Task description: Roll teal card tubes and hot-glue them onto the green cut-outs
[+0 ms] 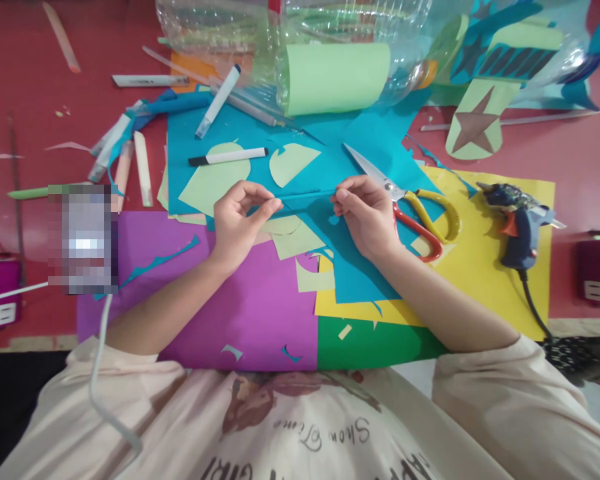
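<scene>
A narrow blue paper strip [305, 197] is stretched level between my two hands, over the blue sheet. My left hand [243, 217] pinches its left end between thumb and fingers. At the other end, my right hand [365, 213] has its thumb and fingers closed on the strip. Scissors [391, 189] with red and yellow handles lie spread apart just beyond my right hand. A black-and-white marker [227, 157] rests on pale green paper pieces [215, 183] beyond my left hand.
A clear plastic bottle [220, 33] with a pale green paper band [337, 77] lies at the back. A blue glue gun [523, 230] sits right on yellow paper [500, 293]. Purple paper [220, 307] covers the front left. A blurred-out device [83, 240] with a white cable is at left.
</scene>
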